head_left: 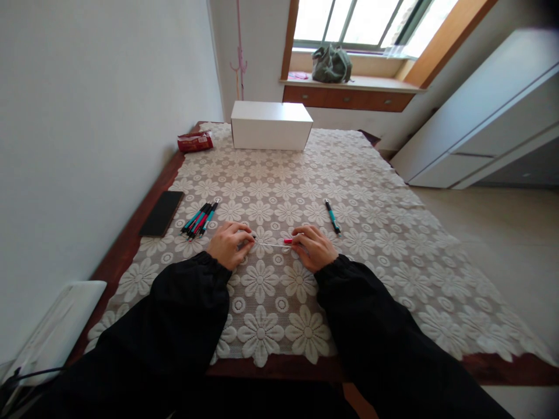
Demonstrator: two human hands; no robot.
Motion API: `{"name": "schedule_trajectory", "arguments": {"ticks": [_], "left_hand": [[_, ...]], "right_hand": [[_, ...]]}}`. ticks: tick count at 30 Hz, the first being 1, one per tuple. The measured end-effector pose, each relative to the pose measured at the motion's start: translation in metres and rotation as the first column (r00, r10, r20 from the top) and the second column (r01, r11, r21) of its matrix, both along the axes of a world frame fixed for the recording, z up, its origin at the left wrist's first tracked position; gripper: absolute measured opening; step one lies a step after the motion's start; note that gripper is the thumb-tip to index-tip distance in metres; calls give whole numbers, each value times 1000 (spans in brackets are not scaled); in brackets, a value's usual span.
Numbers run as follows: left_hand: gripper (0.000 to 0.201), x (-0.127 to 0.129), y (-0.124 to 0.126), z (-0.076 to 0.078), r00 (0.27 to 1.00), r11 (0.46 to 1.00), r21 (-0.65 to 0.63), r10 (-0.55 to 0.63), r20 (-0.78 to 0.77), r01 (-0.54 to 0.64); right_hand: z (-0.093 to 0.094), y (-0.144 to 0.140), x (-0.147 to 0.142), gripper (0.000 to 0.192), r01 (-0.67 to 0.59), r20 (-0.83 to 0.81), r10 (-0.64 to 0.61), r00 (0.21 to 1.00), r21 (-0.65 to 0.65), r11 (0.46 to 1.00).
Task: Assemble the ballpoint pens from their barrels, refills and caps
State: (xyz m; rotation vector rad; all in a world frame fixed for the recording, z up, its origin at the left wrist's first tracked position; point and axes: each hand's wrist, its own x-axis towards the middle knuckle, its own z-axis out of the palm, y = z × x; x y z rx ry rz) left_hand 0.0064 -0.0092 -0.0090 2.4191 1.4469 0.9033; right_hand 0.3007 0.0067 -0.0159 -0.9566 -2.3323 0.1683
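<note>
A lace-covered table by a white wall, two hands at work near its front edge.

The flowered lace cloth (pixel 279 302) covers the wooden table, and on it, nearest me, the left hand (pixel 229 244) and right hand (pixel 313 248) rest side by side, black sleeves behind them. Between them runs a thin pen refill (pixel 271 245), each hand's fingers pinched on one end; the right also grips a red pen part (pixel 288 240). Just beyond the left hand lies a bundle of pens (pixel 201 220), a black phone (pixel 161 213) left of that. A single teal pen (pixel 332 216) lies just beyond the right hand. Farther off stand a white box (pixel 271 125) and a red packet (pixel 195 141).
</note>
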Motion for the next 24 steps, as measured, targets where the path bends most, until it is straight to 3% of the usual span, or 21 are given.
{"name": "schedule_trajectory", "arguments": {"ticks": [24], "left_hand": [[5,1,0,1,998,997,18,-69,14,69]], "right_hand": [[0,-1,-2,11,-15,-31,15,999,-2,1000]]}}
